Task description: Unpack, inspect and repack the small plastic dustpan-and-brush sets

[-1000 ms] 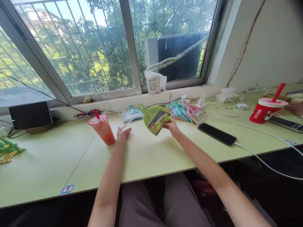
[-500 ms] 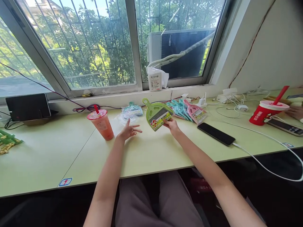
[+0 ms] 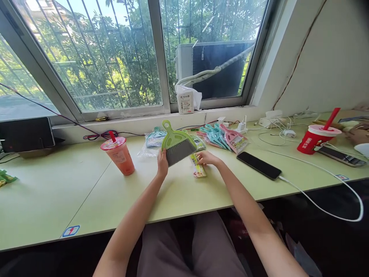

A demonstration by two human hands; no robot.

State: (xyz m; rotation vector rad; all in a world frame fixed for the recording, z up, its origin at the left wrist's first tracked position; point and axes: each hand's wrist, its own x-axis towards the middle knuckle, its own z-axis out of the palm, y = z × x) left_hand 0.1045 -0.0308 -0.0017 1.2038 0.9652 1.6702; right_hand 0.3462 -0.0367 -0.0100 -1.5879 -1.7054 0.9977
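A green dustpan [image 3: 174, 137] with a grey-bristled brush [image 3: 181, 151] nested in it is tilted above the table, gripped at its left edge by my left hand [image 3: 163, 163]. To its right, my right hand [image 3: 206, 158] has its fingers around a yellow-green printed card [image 3: 198, 168], whose lower end hangs toward me. Behind the dustpan are blue sets in clear plastic [image 3: 155, 139]. Turquoise sets [image 3: 216, 135] and a pink set [image 3: 233, 137] lie behind my right hand.
A pink drink cup [image 3: 120, 158] stands left of my left hand. A black phone [image 3: 258, 165] with a white cable lies at right. Beyond are a red cup [image 3: 315, 140] and a person's hand [image 3: 359, 134]. A dark tablet [image 3: 27, 134] stands at far left.
My left hand has closed on the dustpan, which has shifted left. My right hand has left the dustpan and now holds the card, which is off the dustpan's front.
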